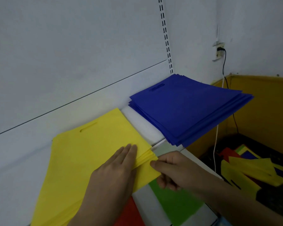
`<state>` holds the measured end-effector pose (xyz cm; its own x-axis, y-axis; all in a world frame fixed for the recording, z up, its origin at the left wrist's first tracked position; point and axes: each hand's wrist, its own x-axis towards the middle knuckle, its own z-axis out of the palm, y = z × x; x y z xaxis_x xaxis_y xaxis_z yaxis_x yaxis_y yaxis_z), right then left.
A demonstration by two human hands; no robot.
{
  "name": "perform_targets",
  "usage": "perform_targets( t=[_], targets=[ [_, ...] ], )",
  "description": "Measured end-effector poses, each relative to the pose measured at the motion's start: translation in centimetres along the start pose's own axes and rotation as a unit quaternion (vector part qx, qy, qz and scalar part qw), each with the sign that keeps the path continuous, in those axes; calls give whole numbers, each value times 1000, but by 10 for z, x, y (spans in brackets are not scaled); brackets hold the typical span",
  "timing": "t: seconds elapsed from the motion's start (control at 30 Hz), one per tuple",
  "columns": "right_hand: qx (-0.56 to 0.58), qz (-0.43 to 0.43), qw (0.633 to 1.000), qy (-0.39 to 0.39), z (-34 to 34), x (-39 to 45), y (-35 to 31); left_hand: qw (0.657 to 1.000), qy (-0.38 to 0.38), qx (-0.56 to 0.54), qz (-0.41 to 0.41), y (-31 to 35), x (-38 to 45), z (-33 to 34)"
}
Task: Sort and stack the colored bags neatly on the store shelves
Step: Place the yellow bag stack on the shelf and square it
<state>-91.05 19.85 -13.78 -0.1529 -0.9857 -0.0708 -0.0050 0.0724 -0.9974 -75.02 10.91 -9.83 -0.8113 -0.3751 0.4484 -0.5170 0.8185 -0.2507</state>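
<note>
Left hand (114,167) flat, fingers straight, pressing yellow stack (88,154) on shelf (142,123). Right hand (170,170) pinches stack's fanned corner at shelf edge. Bare strip beyond grip, then blue stack (186,108) overhanging. Thin matte sheets, slot handles.

One bag stack (91,149) lies left on the shelf (142,124); another stack (186,108) right, overhanging its end.
</note>
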Motion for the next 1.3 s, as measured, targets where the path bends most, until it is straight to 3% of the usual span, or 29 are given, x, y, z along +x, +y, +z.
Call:
perform_targets(
  t=[0.2,0.6,0.83,0.93,1.03,1.07,1.13,1.3],
  targets=[
    [43,-8,998,35,1,4,-10,1000,14,-21,4,6,-9,-4],
    [71,19,995,64,5,-4,-9,995,-77,58,-35,25,-13,11],
    [-40,-67,993,91,0,-9,-10,997,-37,55,-43,21,-11,10],
    [-201,-149,954,165,-10,-3,-5,998,-7,30,-54,16,-8,7],
    [-435,-247,835,229,-15,6,6,998,14,10,-66,13,-6,4],
    [-472,-258,811,231,-13,8,8,997,18,8,-69,12,-6,3],
    [-506,-267,788,228,-10,11,12,997,33,6,-68,11,-5,1],
    [-491,-313,771,258,-5,21,10,997,23,-13,-69,4,-6,-7]
  ],
)
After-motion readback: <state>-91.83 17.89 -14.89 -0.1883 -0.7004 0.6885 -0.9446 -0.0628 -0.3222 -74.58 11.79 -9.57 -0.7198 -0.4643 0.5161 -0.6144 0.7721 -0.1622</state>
